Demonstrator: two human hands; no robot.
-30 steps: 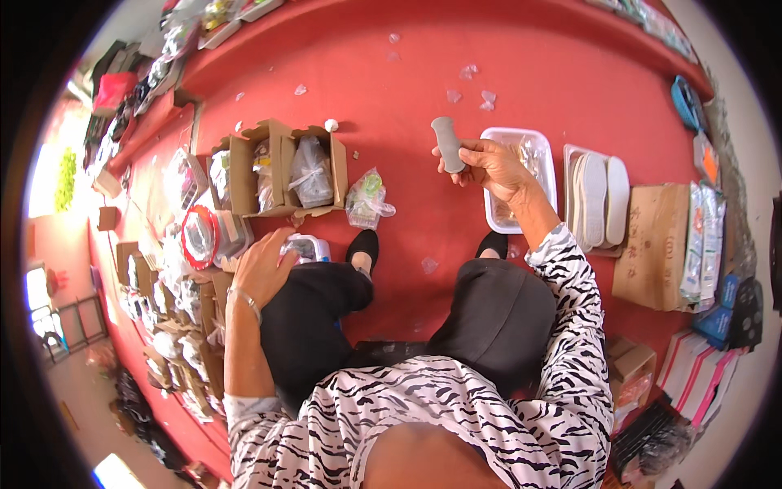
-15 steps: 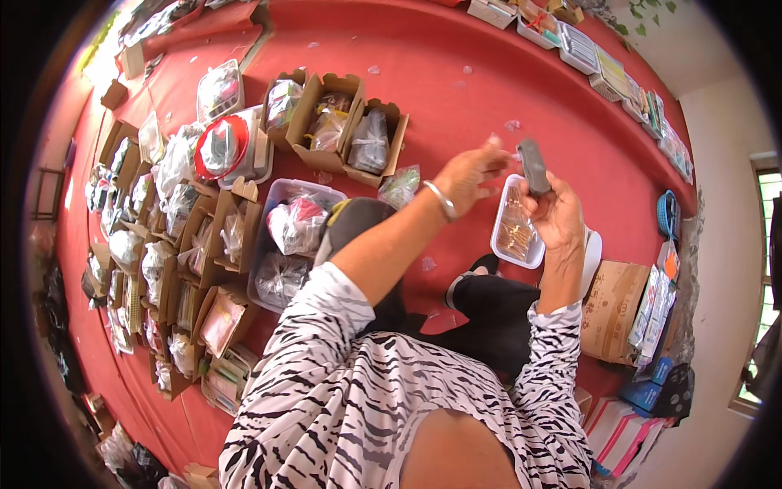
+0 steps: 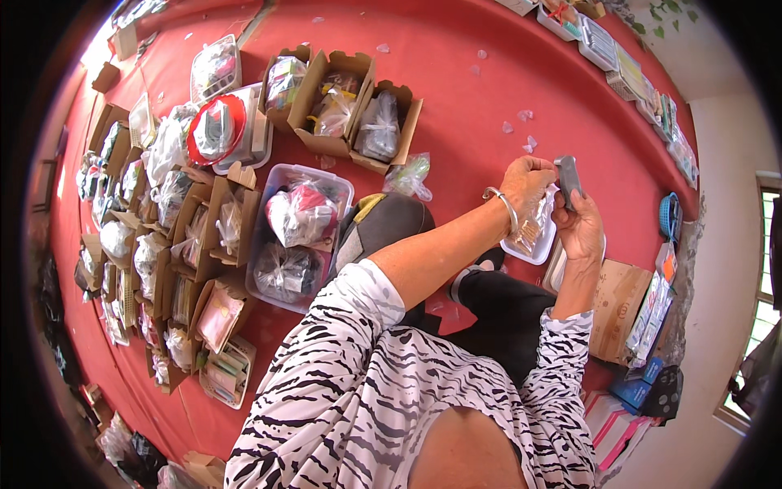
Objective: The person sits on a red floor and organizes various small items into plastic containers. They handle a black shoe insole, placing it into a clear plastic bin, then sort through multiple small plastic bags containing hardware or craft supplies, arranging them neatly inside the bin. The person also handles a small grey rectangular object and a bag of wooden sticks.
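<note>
My right hand (image 3: 580,224) holds up a small grey oblong block (image 3: 569,181), its fingers closed around the lower end. My left hand (image 3: 528,186), with a silver bangle on the wrist, is beside the block's upper end. Its fingers are drawn together in a pinch; whatever they hold is too small or hidden to name. Just below both hands is a white plastic tray (image 3: 531,254) with thin golden-brown pieces in it, partly covered by my left hand and wrist.
Small clear plastic scraps (image 3: 525,115) lie on the red floor covering (image 3: 456,98). To the left stand a plastic bin (image 3: 348,196) of bagged goods and several open cardboard boxes (image 3: 316,145). A brown carton (image 3: 617,306) sits at the right, near a blue basket (image 3: 669,216).
My left hand has moved right, up to the grey block, and its spread fingers have come together. My right hand still holds the block, now slightly farther right in the picture.
</note>
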